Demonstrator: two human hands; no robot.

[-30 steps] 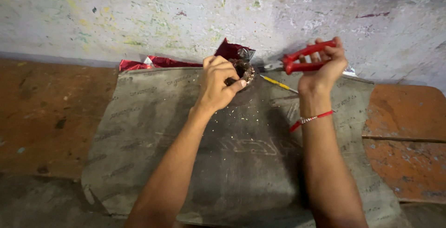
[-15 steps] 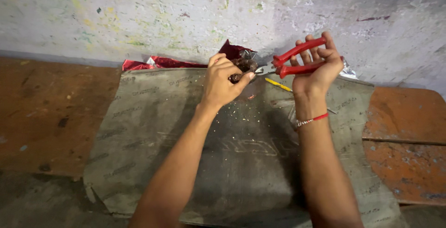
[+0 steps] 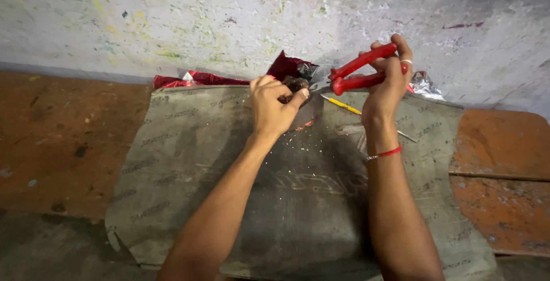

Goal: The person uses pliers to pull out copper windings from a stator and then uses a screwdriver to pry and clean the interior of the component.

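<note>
The fingers of the left hand (image 3: pixel 274 106) are curled tight around a small dark, lumpy piece (image 3: pixel 296 83), pinching it between thumb and fingertips just above the middle of the frame. Right beside it, the right hand (image 3: pixel 389 83) is wrapped around the red plastic-coated handles of a pair of pliers (image 3: pixel 360 70), the handles spread a little apart in the grip, the metal nose pointing left toward the dark piece; whether the nose touches it is too small to tell. A thin red thread band (image 3: pixel 385 154) circles the right wrist. Under both forearms lies a worn grey-green woven sack (image 3: pixel 189 160) spread flat, dusted with pale crumbs near the centre. A slim yellow-handled tool (image 3: pixel 342 104) lies on the sack just below the pliers. Along the sack's upper edge sits crumpled dark red foil wrapping (image 3: pixel 197 78), with a bit of silver foil (image 3: pixel 427 84) at upper right. Behind is a stained whitish wall (image 3: pixel 172 17), and a reddish-brown floor (image 3: pixel 51 138) to either side.
</note>
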